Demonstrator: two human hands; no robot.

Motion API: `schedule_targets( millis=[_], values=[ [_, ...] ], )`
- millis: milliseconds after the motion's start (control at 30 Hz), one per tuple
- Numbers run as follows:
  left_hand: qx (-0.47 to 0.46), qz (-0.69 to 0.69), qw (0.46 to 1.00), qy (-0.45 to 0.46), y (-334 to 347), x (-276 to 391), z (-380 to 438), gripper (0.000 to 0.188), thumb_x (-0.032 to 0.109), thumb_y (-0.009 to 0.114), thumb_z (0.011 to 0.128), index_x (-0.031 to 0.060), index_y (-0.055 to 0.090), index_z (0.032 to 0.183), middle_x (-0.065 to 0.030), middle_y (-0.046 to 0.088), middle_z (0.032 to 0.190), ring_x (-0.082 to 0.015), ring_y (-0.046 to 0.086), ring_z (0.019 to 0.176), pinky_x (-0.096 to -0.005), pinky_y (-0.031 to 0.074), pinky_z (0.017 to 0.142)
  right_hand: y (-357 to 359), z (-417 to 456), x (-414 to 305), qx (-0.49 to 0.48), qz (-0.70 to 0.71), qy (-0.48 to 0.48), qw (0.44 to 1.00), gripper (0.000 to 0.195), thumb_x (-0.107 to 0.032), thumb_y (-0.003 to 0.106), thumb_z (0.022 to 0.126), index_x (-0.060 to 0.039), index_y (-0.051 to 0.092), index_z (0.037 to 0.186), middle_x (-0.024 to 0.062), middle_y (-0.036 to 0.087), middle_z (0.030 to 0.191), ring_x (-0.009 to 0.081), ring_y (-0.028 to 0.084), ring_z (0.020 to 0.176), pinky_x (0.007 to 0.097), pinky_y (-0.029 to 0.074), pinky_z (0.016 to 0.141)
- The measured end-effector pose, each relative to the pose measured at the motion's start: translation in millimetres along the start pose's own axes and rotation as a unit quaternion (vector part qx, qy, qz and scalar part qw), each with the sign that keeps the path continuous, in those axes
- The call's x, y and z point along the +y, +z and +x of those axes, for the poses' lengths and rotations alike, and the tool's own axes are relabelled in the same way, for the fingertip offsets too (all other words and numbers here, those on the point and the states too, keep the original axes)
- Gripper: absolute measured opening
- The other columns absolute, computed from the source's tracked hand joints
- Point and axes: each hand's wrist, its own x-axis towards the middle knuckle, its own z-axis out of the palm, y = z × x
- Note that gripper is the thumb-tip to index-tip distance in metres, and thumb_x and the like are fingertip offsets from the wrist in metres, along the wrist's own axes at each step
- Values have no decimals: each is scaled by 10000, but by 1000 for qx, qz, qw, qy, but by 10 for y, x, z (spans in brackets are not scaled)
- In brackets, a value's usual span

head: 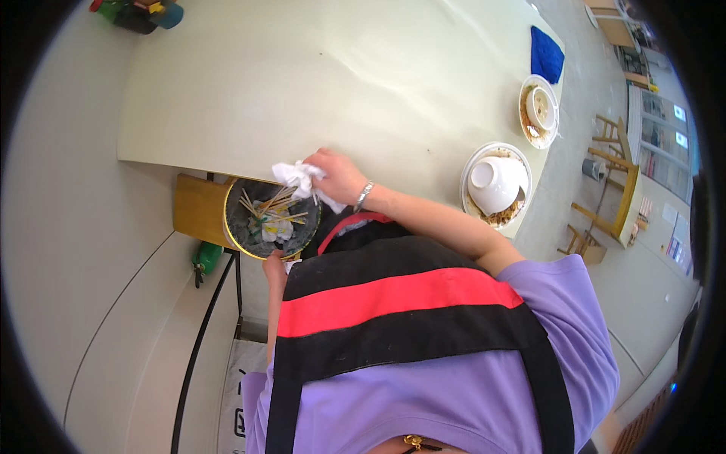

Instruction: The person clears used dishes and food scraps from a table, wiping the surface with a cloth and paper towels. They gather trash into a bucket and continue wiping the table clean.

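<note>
Crumpled white tissue [296,175] is in my right hand [339,177], at the near edge of the pale table [238,102], over the rim of a round bin. The bin [232,218] has a dark liner and a yellow rim, and holds wooden skewers [278,200] and used wrappers and tissue [277,227]. My left hand [275,267] grips the bin's near rim; some white tissue shows beside it. To the right, an upturned white bowl [493,184] rests on a plate of food remains [472,211].
Farther right stand a small bowl [541,108] on another plate [533,141] and a folded blue cloth [546,55]. Bottles [133,14] stand at the far left. A wooden stool [198,210] and a green bottle [209,256] are beside the bin, near the wall.
</note>
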Motion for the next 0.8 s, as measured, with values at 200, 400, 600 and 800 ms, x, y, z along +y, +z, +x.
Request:
schedule_targets(
  millis=[200, 400, 600, 800],
  values=[
    [-11, -53, 993, -104, -60, -84, 120, 180, 101, 596, 777, -75, 623, 807, -148, 636, 721, -242, 640, 639, -372, 478, 563, -914, -443, 428, 324, -188, -36, 926, 331, 22, 612, 745, -60, 585, 1065, 123, 597, 999, 339, 548, 968, 423, 442, 832],
    [-77, 431, 871, 224, -239, -90, 156, 203, 110, 644, 738, -31, 656, 884, -135, 654, 721, -236, 653, 700, -357, 486, 650, -1160, -1061, 774, 351, -334, 56, 873, 376, 36, 635, 693, -113, 619, 1038, 99, 599, 1013, 290, 575, 906, 393, 469, 786],
    [-100, 448, 873, 165, -345, -40, 288, 337, 117, 705, 701, -27, 658, 1002, -197, 678, 824, -270, 676, 826, -349, 487, 731, -1032, -1273, 1084, 384, -301, 213, 847, 368, 13, 598, 777, -46, 556, 1138, 177, 509, 1132, 362, 574, 971, 428, 496, 795],
    [-75, 504, 856, 94, -385, -153, 551, 283, 81, 682, 729, -17, 662, 994, -205, 679, 897, -290, 667, 869, -371, 484, 749, -716, -1319, 1330, 383, -291, 219, 849, 503, -47, 569, 861, 81, 387, 1312, 245, 394, 1336, 402, 379, 1251, 453, 318, 1060]
  ],
)
